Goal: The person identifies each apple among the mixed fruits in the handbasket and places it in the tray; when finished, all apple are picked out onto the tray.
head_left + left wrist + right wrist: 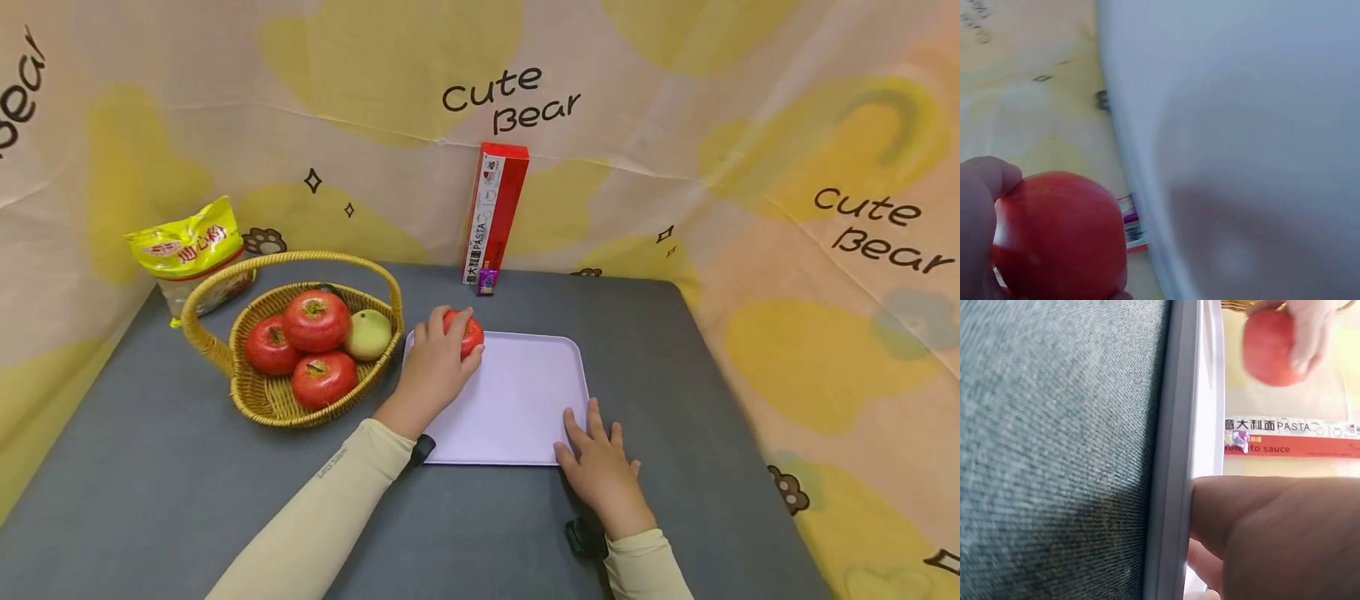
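Note:
My left hand grips a red apple over the far left part of a pale lilac tray. In the left wrist view the apple hangs beside the tray's edge, with a finger and thumb round it. My right hand lies at the tray's near right corner, fingers spread and fairly straight. Its fingertips touch the rim in the right wrist view, where the hand hides part of the tray's edge.
Left of the tray stands a wicker basket with three red apples, a pale green fruit and a dark item behind. A yellow bag leans at the back left. A red pasta box stands behind, a small purple packet before it.

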### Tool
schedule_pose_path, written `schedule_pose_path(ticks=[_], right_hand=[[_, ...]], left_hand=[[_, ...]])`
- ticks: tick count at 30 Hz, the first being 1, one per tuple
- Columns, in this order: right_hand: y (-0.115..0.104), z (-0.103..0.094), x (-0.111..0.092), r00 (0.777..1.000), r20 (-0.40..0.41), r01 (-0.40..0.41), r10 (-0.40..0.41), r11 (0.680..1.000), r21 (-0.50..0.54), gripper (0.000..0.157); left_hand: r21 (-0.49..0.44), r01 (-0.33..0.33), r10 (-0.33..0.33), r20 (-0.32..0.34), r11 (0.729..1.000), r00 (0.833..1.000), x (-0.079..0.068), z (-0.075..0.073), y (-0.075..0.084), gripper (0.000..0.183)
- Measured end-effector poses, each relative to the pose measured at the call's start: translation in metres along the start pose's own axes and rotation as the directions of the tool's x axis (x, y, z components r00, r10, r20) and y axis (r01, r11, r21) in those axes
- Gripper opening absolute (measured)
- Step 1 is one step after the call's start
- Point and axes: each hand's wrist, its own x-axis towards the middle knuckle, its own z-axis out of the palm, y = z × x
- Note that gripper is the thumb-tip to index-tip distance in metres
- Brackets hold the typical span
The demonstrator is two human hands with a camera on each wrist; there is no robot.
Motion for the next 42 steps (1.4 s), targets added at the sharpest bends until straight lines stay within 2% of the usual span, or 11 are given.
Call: schedule_pose_path(ticks=[4, 8, 12, 21, 29, 33, 37, 39, 42], right_hand=[[-0.003, 0.0, 0.0, 1.0, -0.003, 0.001, -0.001, 1.0, 0.001, 0.062], [-0.001, 0.002, 0.0, 1.0, 0.001, -0.004, 0.004, 1.0, 0.002, 0.064], [0.0, 0.0, 0.0, 1.0, 0.003, -0.007, 0.007, 1.0, 0.0, 0.065], [-0.003, -0.006, -0.001, 1.0, 0.009, -0.005, 0.005, 1.0, -0.009, 0.063], [-0.004, -0.004, 0.0, 1.0, 0.025, -0.005, 0.005, 1.0, -0.002, 0.063], [-0.004, -0.005, 0.0, 1.0, 0.029, -0.002, 0.002, 1.0, 0.0, 0.063], [-0.003, -0.005, 0.001, 0.999, 0.039, -0.003, 0.003, 1.0, -0.007, 0.064], [-0.002, -0.004, 0.002, 0.999, 0.039, -0.002, 0.002, 1.0, -0.008, 0.064], [-0.002, -0.004, 0.002, 0.999, 0.037, 0.001, -0.001, 1.0, -0.007, 0.064]], left_hand=[[0.026, 0.007, -0.009, 0.049, 1.0, 0.999, 0.009, 0.017, -0.006, 0.064], [0.081, 0.02, -0.03, 0.13, 0.996, 0.991, 0.011, 0.023, -0.011, 0.069], [0.137, 0.044, -0.068, 0.176, 0.99, 0.982, 0.013, 0.02, -0.011, 0.072], [0.133, 0.077, -0.101, 0.19, 0.988, 0.977, 0.011, 0.013, -0.012, 0.081], [0.188, 0.071, -0.1, 0.147, 0.98, 0.984, 0.008, 0.02, -0.015, 0.088], [0.147, 0.077, -0.092, 0.1, 0.986, 0.991, 0.002, 0.015, -0.007, 0.089], [0.065, 0.041, -0.039, -0.028, 0.997, 0.999, -0.014, -0.005, 0.003, 0.085], [0.05, 0.021, -0.016, -0.093, 0.999, 0.995, -0.023, -0.018, 0.006, 0.084], [0.045, 0.026, -0.019, -0.159, 0.999, 0.987, -0.034, -0.04, 0.005, 0.084]])
